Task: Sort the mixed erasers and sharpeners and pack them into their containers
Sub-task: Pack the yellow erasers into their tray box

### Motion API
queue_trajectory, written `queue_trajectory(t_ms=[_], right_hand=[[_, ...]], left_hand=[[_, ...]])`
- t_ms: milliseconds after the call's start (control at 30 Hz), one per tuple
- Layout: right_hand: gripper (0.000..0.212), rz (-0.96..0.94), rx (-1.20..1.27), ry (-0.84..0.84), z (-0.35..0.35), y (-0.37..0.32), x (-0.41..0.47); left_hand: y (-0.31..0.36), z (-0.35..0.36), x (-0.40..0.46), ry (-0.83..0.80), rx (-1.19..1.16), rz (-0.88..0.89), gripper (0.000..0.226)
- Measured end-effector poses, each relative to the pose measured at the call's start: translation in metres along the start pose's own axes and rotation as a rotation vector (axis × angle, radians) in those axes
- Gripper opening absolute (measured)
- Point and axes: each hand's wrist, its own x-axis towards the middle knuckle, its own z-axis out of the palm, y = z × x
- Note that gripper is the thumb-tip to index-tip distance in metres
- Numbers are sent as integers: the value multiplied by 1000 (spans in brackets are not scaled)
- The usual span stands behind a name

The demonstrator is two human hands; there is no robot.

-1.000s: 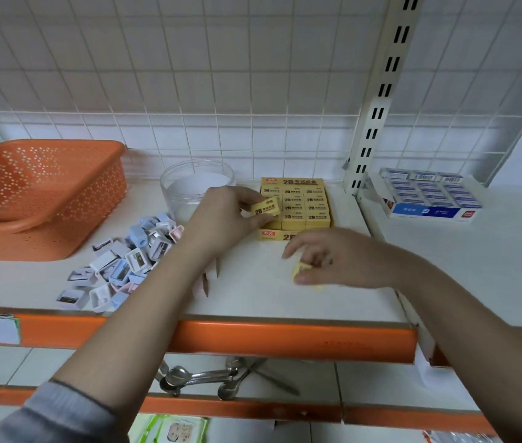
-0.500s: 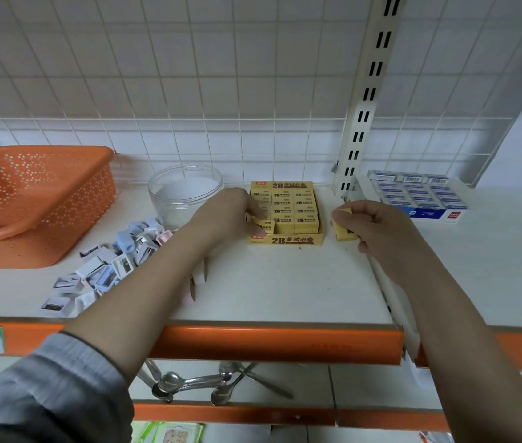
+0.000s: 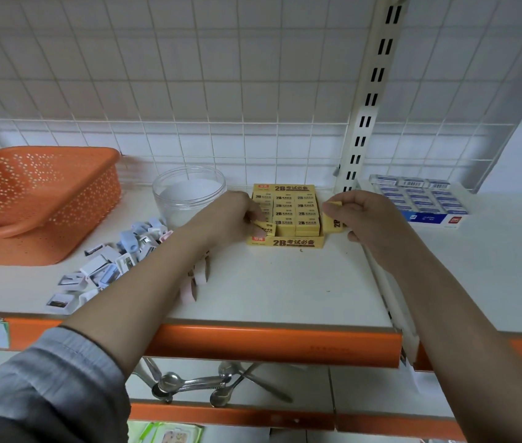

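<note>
Two bare forearms are seen entering from the lower edge of the head view. The left hand (image 3: 227,219) and right hand (image 3: 371,219) are uncovered; no rings, watch or gloves are observed. A grey sleeve (image 3: 45,388) of soft fabric is worn on the left arm, pushed up past the forearm, with a dark cuff edge. The right arm is bare as far as visible.

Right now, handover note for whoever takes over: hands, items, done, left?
Left hand pinches a yellow eraser at the front-left corner of the yellow eraser box.
Right hand holds more yellow erasers just right of the box.
Box nearly full.
Sharpener pile lies loose on the shelf, left; clear round tub behind it.
Left: seat held erasers, then pack sharpeners.
</note>
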Motion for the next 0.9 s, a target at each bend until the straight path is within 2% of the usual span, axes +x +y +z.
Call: queue_trajectory(t_ms=[100, 267, 333, 433, 533, 600, 700, 833, 900], right_hand=[[3, 6, 29, 21, -2, 0, 4], [5, 31, 67, 43, -5, 5, 6], [4, 37, 74, 50, -4, 6, 6], [4, 34, 65, 52, -4, 7, 8], [4, 36, 65, 39, -2, 8, 8], [4, 39, 67, 39, 0, 8, 9], [12, 47, 21, 41, 2, 5, 15], [24, 106, 106, -61, 14, -1, 29], [25, 104, 65, -97, 27, -1, 35]], left_hand=[[-1, 1, 1, 3, -52, 15, 28], [2, 18, 0, 47, -342, -27, 12], [0, 25, 0, 72, -311, -27, 10], [-10, 27, 2, 142, -116, -20, 9], [-10, 21, 1, 99, -20, 21, 10], [-7, 16, 0, 74, -34, 76, 14], [-6, 13, -4, 84, -55, 56, 20], [-7, 13, -17, 228, -75, -53, 21], [-5, 11, -27, 300, -95, -93, 22]])
